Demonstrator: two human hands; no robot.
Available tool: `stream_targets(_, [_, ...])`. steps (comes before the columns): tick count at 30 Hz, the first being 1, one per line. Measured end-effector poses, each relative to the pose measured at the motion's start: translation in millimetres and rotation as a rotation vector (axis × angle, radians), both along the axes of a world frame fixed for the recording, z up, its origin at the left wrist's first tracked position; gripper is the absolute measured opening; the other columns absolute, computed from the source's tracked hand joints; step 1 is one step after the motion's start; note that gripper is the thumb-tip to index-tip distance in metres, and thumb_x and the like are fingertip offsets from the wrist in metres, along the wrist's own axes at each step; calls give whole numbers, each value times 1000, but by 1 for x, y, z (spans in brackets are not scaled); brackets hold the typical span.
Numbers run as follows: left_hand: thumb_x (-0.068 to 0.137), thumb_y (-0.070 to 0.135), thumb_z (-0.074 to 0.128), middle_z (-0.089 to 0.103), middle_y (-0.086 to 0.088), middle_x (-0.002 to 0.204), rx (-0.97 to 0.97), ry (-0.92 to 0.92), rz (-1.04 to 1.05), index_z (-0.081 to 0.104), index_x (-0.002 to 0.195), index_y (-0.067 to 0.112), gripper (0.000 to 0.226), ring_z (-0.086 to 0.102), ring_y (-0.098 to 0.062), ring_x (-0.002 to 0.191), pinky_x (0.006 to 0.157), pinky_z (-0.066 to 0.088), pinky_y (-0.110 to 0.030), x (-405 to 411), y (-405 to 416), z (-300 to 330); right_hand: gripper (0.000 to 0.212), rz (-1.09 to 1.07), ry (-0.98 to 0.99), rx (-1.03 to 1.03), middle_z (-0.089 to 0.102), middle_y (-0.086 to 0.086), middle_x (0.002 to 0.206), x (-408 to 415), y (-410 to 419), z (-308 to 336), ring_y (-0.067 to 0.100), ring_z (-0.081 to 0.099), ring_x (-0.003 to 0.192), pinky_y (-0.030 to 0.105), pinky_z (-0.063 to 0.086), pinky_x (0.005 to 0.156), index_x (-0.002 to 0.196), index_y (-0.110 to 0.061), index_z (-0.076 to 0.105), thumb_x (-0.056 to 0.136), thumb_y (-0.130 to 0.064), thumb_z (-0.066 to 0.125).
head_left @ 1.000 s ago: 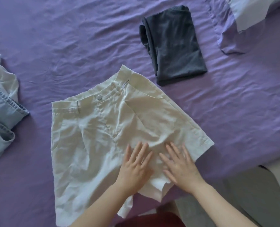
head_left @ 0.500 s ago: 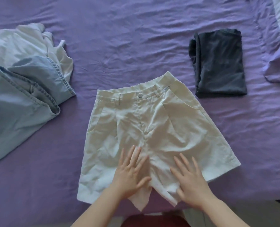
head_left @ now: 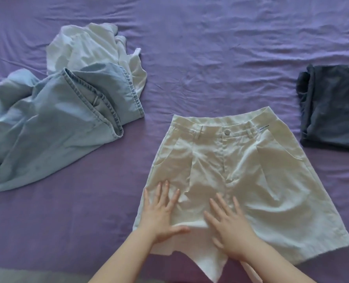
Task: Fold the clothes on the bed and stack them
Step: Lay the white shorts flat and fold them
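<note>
left hand [head_left: 161,216]: flat, fingers spread, palm down on the left leg of the cream shorts [head_left: 241,180]. Nothing pinched, no grip closed.
right hand [head_left: 228,223]: flat and spread too, pressing near the crotch seam, thumb side on the inner hem. Holds nothing.
shorts: spread face up on the purple bed sheet [head_left: 190,48], hems toward the person, waistband button [head_left: 227,131] far side. Long axis runs near-to-far, tilted slightly to the right.
key relation: both hands sit at the near hem, left of the fly line. Right leg lies out to the right, uncovered by either hand, right hand nearer to it. My read: lengthwise fold comes next, one leg over the other about the fly; right hand is best placed to carry the right leg across.
step: smoothing, fold not yet started.
denim garment [head_left: 53,111]: crumpled at left, well apart from the shorts, unfolded.
white garment [head_left: 87,45]: bunched behind the denim, touching it, unfolded.
dark folded garment [head_left: 332,107]: far right, partly cut off by frame edge, near the waistband corner. Likely stack base.
</note>
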State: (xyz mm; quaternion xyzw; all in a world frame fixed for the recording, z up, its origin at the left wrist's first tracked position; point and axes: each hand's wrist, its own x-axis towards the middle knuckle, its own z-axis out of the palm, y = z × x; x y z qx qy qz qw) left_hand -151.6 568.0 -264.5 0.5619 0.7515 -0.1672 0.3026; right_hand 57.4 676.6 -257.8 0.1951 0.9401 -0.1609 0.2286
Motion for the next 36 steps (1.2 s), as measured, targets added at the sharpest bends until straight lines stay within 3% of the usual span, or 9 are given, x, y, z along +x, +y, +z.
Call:
stream_targets(2, [70,87,1,-30,-5,152,29,-45,66,-9,147,41,91,-33,-24,138,111,-11,-58,-2,1,2,60,-37,70,23,56,10,132,-37,16,-1,31,35,131,57,17,104,118,-25,64,65,-50,50])
stream_targets(6, [79,66,32,38,-13,148,28,-26,147,38,140,29,72,-7,-29,146,102,21,-59,-3,-2,-5,60,-106,4,35,45,9,143,-115,54,-4,33,38,133,59,29,104,134,-30,49,82,-49,27])
stream_targets(10, [70,71,35,36,-15,149,92,-29,136,42,139,25,83,12,-33,144,101,22,-62,-1,2,-8,64,15,-125,38,-18,1,156,-168,88,-17,28,-14,144,63,1,108,147,-37,-7,92,-62,16])
stream_targets(15, [55,78,50,25,-16,153,111,-8,85,33,144,28,103,14,-36,143,102,16,-69,-11,-4,-14,66,-67,-188,96,-23,0,155,-195,96,-25,24,-15,144,65,3,108,145,-38,-16,93,-63,17])
stream_targets(23, [54,54,82,29,-17,151,228,-46,370,43,138,27,97,37,-33,130,92,49,-45,-27,-15,-1,56,-74,-88,121,3,9,158,-210,72,-9,29,6,143,53,10,111,148,-24,10,98,-29,34])
stream_targets(26, [90,32,57,7,-11,157,221,-103,557,13,150,30,75,31,-25,132,101,39,-33,-31,-4,12,58,-180,-40,15,11,11,156,-200,47,-5,31,9,143,49,16,110,145,-21,22,92,-23,45])
stream_targets(28, [95,23,48,18,-7,152,251,-203,717,10,151,27,68,35,-23,127,100,36,-31,-40,5,15,59,-259,69,-13,30,17,149,-189,24,-4,37,27,138,50,30,104,136,-16,42,80,-21,63])
stream_targets(32, [91,25,53,54,-2,116,259,-367,997,29,146,18,61,53,-20,105,86,42,-32,-69,27,16,54,-357,202,-121,62,10,119,-155,-35,-8,31,59,111,39,54,80,104,-16,65,57,-36,82])
stream_targets(36, [83,29,61,59,6,80,94,-459,859,59,103,17,23,58,-17,83,75,46,-32,-78,50,21,56,-413,217,-267,58,-1,123,-131,-90,-7,19,48,119,39,49,94,115,-17,58,65,-40,65])
